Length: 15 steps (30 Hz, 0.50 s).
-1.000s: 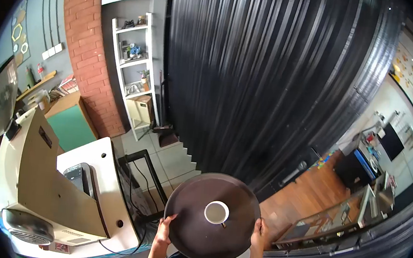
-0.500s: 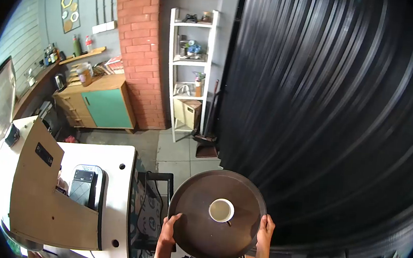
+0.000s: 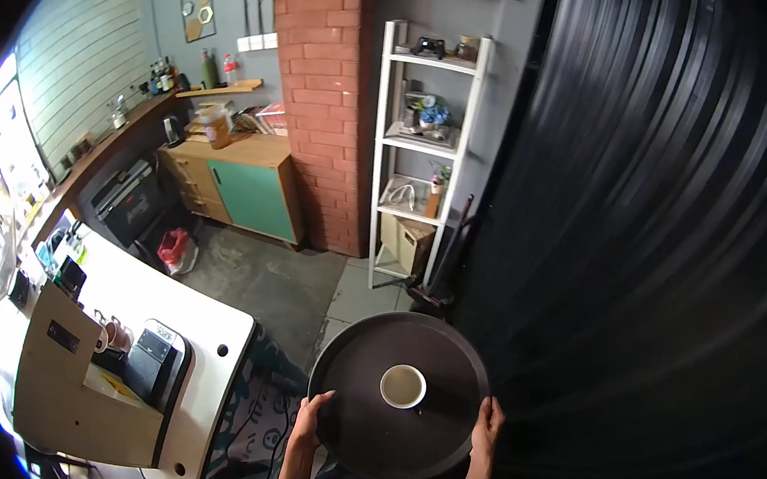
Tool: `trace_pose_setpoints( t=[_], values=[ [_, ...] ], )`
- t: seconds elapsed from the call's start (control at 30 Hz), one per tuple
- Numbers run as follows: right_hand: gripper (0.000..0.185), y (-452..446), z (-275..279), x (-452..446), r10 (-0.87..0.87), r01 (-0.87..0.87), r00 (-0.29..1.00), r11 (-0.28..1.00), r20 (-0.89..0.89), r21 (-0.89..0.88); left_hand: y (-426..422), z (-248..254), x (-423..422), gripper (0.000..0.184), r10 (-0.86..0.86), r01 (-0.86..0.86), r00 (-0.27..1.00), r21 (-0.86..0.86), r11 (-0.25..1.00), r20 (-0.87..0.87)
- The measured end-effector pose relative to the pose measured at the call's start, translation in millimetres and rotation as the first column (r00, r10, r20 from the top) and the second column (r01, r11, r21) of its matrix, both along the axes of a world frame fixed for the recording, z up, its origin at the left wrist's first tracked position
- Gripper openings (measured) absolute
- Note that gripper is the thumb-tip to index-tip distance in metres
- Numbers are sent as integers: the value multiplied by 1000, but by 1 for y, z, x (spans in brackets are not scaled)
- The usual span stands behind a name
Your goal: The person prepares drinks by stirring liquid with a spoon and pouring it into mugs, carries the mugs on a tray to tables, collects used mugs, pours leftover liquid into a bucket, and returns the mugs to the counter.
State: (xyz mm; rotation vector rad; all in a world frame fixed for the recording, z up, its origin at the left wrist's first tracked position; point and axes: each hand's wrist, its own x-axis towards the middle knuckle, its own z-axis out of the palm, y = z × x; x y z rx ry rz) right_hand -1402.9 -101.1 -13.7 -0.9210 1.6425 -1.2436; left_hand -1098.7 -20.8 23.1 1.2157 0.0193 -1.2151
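A round dark brown tray (image 3: pixel 353 428) is held level in front of my body. My left hand (image 3: pixel 308 420) grips its left rim, with the thumb on top. At the right rim my right hand (image 3: pixel 487 426) is closed in the same way. Near the tray's middle stands a white cup (image 3: pixel 403 387) with a pale liquid or pale inside; which of these I cannot tell. The cup is upright, and neither hand touches it. The fingers under the tray are hidden.
On the left is a white counter (image 3: pixel 203 315) bearing a cream-coloured grinder-like machine (image 3: pixel 70 385) and a black scale (image 3: pixel 150 361). Ahead stand a cabinet with a green door (image 3: pixel 255 199), a brick pillar (image 3: pixel 318 97) and a white ladder shelf (image 3: pixel 382 148). A black curtain (image 3: pixel 637 262) hangs along the right.
My view has turned left, so the shelf, pillar and cabinet sit further right and more of the counter shows. Both hands still hold the tray, and the cup remains near its middle.
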Motion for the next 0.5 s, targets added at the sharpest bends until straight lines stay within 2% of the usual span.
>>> trace_pose_setpoints(
  t=[0.17, 0.27, 0.33, 0.43, 0.47, 0.5],
  values=[
    [53, -81, 3, 17, 207, -199, 976, 975, -70, 101, -48, -11, 21, 26, 3, -3, 1000, -35, 999, 4],
    [52, -132, 0, 42, 156, -151, 987, 984, -38, 97, -91, -19, 35, 26, 23, -23, 1000, -70, 997, -6],
    [50, -167, -13, 55, 159, -156, 981, 987, -109, 36, -123, -24, 49, 26, 38, -39, 999, -77, 996, -17],
    [48, -226, -20, 80, 250, -237, 964, 962, -85, 136, -170, -28, 75, 30, 34, -33, 999, -21, 999, 31],
    [48, -248, -20, 98, 260, -249, 962, 960, -81, 128, -188, -25, 84, 32, 45, -46, 996, 10, 999, 77],
    [48, -265, -12, 115, 199, -195, 978, 978, -57, 73, -203, -4, 92, 35, 48, -51, 995, 43, 998, 86]
  ],
)
